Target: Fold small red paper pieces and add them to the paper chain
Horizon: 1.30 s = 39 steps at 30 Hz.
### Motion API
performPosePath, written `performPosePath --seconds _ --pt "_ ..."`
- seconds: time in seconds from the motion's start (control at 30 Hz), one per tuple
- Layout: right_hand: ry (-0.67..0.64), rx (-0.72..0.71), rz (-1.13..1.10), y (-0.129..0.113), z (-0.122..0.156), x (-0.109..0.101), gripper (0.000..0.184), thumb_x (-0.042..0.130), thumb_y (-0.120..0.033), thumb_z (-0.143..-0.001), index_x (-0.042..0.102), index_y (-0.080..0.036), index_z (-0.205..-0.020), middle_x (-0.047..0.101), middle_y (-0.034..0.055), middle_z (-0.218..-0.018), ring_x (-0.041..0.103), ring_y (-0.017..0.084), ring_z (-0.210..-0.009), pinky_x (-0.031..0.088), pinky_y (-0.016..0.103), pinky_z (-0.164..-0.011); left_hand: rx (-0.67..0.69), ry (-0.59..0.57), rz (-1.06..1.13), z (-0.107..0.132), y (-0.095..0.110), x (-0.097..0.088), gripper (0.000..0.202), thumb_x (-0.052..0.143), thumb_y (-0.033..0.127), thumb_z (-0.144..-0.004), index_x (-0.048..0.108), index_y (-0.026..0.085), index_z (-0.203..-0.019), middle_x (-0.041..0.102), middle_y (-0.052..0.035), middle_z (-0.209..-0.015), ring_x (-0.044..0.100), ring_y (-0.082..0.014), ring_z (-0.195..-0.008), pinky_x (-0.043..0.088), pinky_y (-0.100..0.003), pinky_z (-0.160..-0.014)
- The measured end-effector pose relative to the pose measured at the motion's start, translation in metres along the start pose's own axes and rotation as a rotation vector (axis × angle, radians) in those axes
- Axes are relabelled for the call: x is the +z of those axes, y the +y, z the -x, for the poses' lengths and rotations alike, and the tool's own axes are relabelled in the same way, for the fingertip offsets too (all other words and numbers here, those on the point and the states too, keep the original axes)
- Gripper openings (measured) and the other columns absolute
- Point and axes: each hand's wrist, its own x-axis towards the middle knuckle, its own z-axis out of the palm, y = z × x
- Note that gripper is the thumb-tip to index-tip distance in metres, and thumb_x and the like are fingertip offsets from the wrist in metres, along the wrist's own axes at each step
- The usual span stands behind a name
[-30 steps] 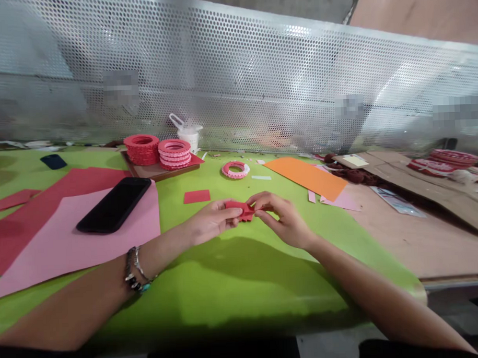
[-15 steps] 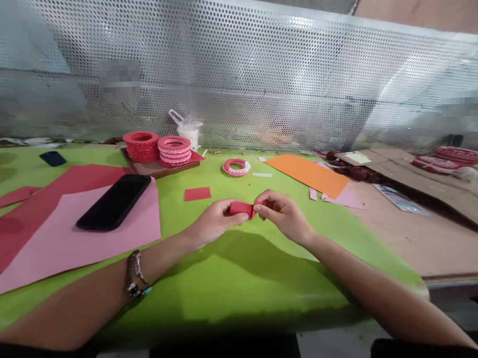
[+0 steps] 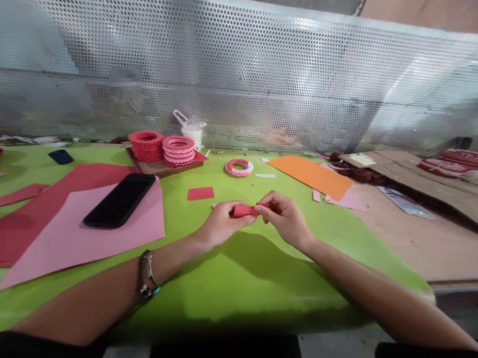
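Between my two hands is a small folded piece of red paper (image 3: 243, 210), held above the green tabletop. My left hand (image 3: 227, 221) pinches its left part, thumb along the front. At its right end, the thumb and fingers of my right hand (image 3: 283, 215) close on the paper. A flat red paper rectangle (image 3: 201, 193) lies just beyond my left hand. Farther back sits a red, pink and white paper ring (image 3: 239, 167) with a scalloped edge, a white paper strip (image 3: 265, 176) beside it.
Stacked red rings (image 3: 146, 146) and pink-red rings (image 3: 178, 151) stand on a brown tray, before a white cup (image 3: 193, 134). A black phone (image 3: 120, 200) rests on pink paper (image 3: 108, 246) at left. Orange paper (image 3: 311, 175) and cardboard (image 3: 423, 178) lie right. A perforated metal panel (image 3: 235, 69) closes the back.
The view has shifted slightly, so everything sits a little farther right. The raised fold at the paper's right end now looks flattened under my right fingers.
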Motion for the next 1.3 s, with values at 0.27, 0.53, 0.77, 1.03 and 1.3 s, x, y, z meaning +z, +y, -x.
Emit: performPosePath --seconds 0.27,0.53,0.77,1.03,1.3 --pt "-0.198 0.150 -0.063 -0.003 -0.003 -0.002 0.024 0.052 -0.037 -0.079 0.049 -0.015 -0.069 0.057 -0.0007 -0.057 0.049 0.006 -0.045 0.041 0.020 -0.045 0.018 0.133 0.112 -0.002 -0.002 -0.002 0.017 0.058 0.030 -0.068 0.058 0.013 -0.072 0.062 -0.0027 -0.071 0.055 -0.0154 -0.067 0.042 -0.027 -0.063" --pt "-0.304 0.178 -0.098 -0.002 -0.001 -0.001 0.028 0.050 -0.041 -0.080 0.046 -0.016 -0.070 0.059 -0.0005 -0.058 0.055 0.006 -0.047 0.045 0.020 -0.048 0.147 0.163 -0.008 -0.001 -0.010 -0.002 0.024 0.055 0.036 -0.074 0.060 0.012 -0.075 0.061 -0.0036 -0.067 0.054 -0.0145 -0.059 0.040 -0.025 -0.054" --pt "-0.382 0.076 0.008 0.005 -0.005 -0.006 0.020 0.044 -0.032 -0.084 0.047 -0.017 -0.071 0.059 0.0005 -0.062 0.057 0.009 -0.053 0.048 0.025 -0.054 0.268 0.100 -0.414 0.001 0.003 -0.010 0.017 0.047 0.026 -0.081 0.053 0.014 -0.070 0.057 -0.0020 -0.069 0.051 -0.0147 -0.062 0.038 -0.025 -0.058" --pt "-0.318 -0.165 0.173 -0.008 0.000 -0.008 0.003 0.054 -0.018 -0.079 0.055 -0.016 -0.077 0.057 0.0000 -0.068 0.050 0.007 -0.055 0.041 0.021 -0.052 0.302 -0.229 -0.523 0.001 -0.003 -0.006 0.010 0.046 0.019 -0.080 0.054 0.015 -0.086 0.059 -0.0049 -0.085 0.054 -0.0172 -0.075 0.040 -0.028 -0.067" --pt "-0.045 -0.068 -0.085 -0.005 0.001 -0.005 0.007 0.053 -0.024 -0.080 0.049 -0.018 -0.080 0.051 -0.0036 -0.062 0.049 0.006 -0.053 0.042 0.019 -0.050 0.215 -0.128 -0.179 0.001 0.005 -0.012 0.017 0.043 0.026 -0.083 0.052 0.015 -0.074 0.055 0.0001 -0.070 0.052 -0.0128 -0.066 0.040 -0.023 -0.062"
